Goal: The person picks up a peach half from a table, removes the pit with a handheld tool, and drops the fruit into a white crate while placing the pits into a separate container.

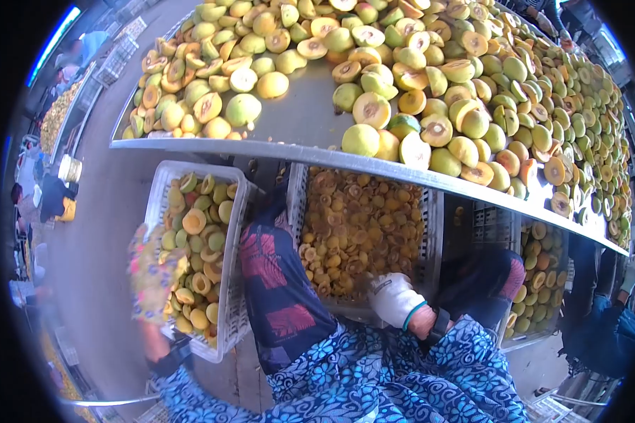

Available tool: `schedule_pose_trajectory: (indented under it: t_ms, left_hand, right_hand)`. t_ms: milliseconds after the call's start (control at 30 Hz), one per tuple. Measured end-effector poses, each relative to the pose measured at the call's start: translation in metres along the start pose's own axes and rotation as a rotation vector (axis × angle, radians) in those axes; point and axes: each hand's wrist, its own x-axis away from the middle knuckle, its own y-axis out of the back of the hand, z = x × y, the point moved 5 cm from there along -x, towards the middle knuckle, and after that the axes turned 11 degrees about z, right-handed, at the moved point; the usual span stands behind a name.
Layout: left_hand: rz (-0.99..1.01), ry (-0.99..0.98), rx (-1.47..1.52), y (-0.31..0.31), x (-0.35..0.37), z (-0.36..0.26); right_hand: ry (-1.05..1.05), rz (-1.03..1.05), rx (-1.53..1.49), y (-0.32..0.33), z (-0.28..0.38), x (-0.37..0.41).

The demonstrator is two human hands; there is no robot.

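Fruit halves [195, 221] lie in the left crate [233, 271], left hand [154, 275] over its left edge; right hand [396, 297] at the middle crate's [297, 201] near edge. Finger closure: cannot tell, either hand. Halves should be light, firm, slick-faced; grip the skin.

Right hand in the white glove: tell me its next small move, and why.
Perhaps raise the right hand to the table and take a halved fruit near its edge. Halves there show brown centres, while the hand is down over the crate of small brownish pieces. Blur hides whether it holds anything.
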Motion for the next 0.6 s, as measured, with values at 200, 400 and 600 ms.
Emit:
schedule_pose_trajectory:
  t_ms: [200, 400, 600]
  left_hand:
    - [-0.055, -0.213, 0.612, 0.064, -0.048, -0.155]
    - [-0.063, -0.630, 0.376, -0.001, -0.167, -0.329]
    - [-0.073, -0.670, 0.082, -0.031, -0.192, -0.377]
  right_hand:
    - [0.011, -0.042, -0.006, -0.004, 0.014, 0.008]
    - [0.080, -0.355, -0.558, 0.040, -0.011, 0.030]
    - [0.142, -0.433, -0.720, 0.042, -0.023, 0.037]
